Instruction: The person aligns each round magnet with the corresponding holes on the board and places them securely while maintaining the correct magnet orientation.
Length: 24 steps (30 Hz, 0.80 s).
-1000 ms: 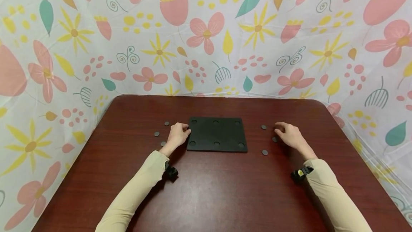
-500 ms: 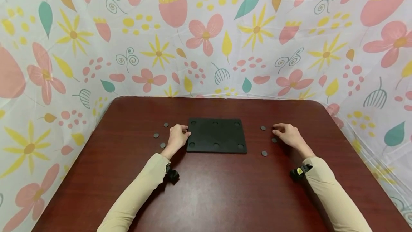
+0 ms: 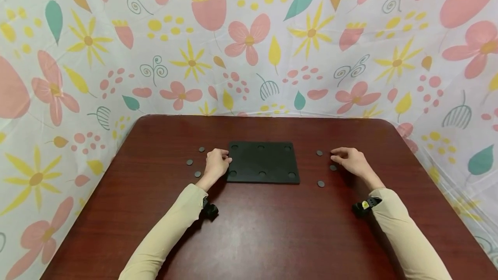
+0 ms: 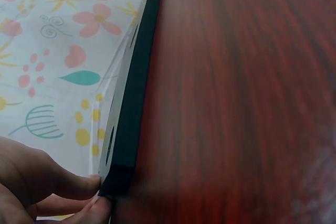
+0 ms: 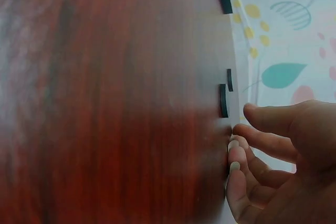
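On the table lies a flat black board (image 3: 262, 162) with several round recesses along its long edges. My left hand (image 3: 216, 163) is at its left edge; in the left wrist view the thumb (image 4: 81, 184) and a finger meet the board's corner (image 4: 118, 179). My right hand (image 3: 352, 161) rests at the table to the right, fingers loosely bent and nothing held. Just below its fingertips lies one dark disc (image 3: 333, 168); another disc (image 3: 319, 153) sits to their left, and a third disc (image 3: 320, 183) lies nearer me. The right wrist view shows these fingers (image 5: 239, 177) apart from the discs.
Left of my left hand lie three more dark discs, a far disc (image 3: 201, 149), a middle disc (image 3: 189, 162) and a near disc (image 3: 197, 174). The reddish-brown table (image 3: 256, 224) ends at a flowered cloth (image 3: 249, 77) behind it.
Both hands stay nearly where they were, the left at the board's edge and the right beside the discs. Only a slight shift of the head view shows.
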{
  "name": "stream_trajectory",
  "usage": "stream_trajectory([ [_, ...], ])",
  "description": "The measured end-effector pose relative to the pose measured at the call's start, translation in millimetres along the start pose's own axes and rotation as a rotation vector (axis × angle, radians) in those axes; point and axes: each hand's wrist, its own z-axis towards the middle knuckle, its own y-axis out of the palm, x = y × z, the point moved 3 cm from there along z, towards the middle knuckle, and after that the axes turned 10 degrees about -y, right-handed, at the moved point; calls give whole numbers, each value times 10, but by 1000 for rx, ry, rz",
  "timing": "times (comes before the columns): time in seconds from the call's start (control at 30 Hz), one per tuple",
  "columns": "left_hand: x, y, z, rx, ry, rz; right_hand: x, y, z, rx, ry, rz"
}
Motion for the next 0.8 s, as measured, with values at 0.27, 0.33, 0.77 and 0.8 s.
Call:
stream_trajectory([
  [0.27, 10, 6, -19, -7, 0, 3, 59, -86, -49, -119, 34, 127],
  [0.33, 13, 1, -24, -4, -2, 2, 55, -99, -60, -152, 21, 152],
  [0.77, 17, 5, -35, 32, -29, -15, 155, -77, -62, -209, -49, 272],
  [0.8, 17, 7, -34, 33, -29, -18, 154, -75, -64, -206, -50, 268],
])
